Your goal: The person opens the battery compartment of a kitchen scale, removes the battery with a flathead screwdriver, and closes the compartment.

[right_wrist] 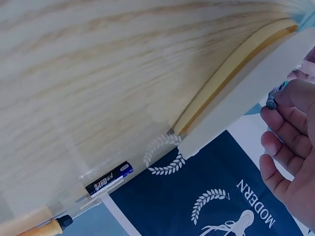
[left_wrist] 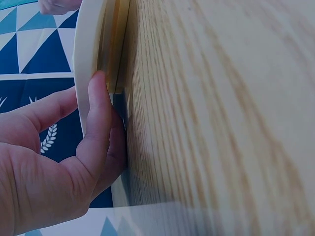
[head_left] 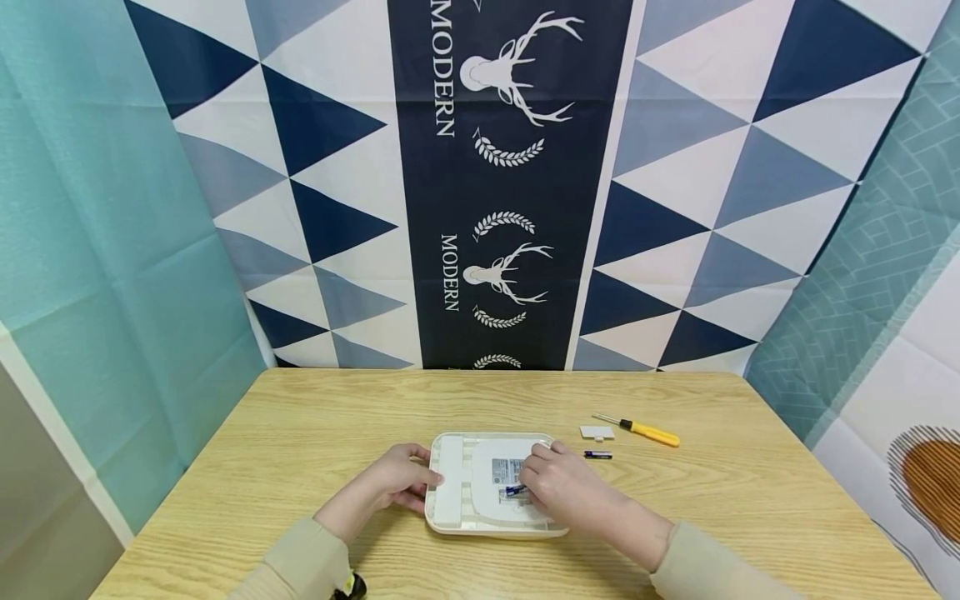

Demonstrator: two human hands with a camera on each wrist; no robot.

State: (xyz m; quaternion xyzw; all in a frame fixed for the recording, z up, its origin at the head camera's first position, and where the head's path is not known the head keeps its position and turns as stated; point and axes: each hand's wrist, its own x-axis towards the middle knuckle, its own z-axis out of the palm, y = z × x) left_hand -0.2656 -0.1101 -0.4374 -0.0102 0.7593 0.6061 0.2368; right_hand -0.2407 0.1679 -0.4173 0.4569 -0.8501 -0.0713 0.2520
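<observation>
A white, rounded plastic device (head_left: pixel 450 483) lies underside up on the table, showing a grey label and a small battery compartment (head_left: pixel 512 497). My left hand (head_left: pixel 401 479) grips its left edge, thumb on top and fingers along the side and underneath. Over the compartment, my right hand (head_left: pixel 558 487) pinches a small dark blue battery (head_left: pixel 515 490). In the right wrist view only one end of that battery shows between thumb and index finger. A second blue battery (head_left: pixel 597 455) lies on the table just right of the device.
Behind the loose battery is a small white cover (head_left: pixel 597 432). A yellow-handled screwdriver (head_left: pixel 652 433) lies to its right. At the table's near side, a black and yellow object (head_left: pixel 351 586) sits beside the left sleeve. A patterned curtain (head_left: pixel 495 183) hangs behind the table.
</observation>
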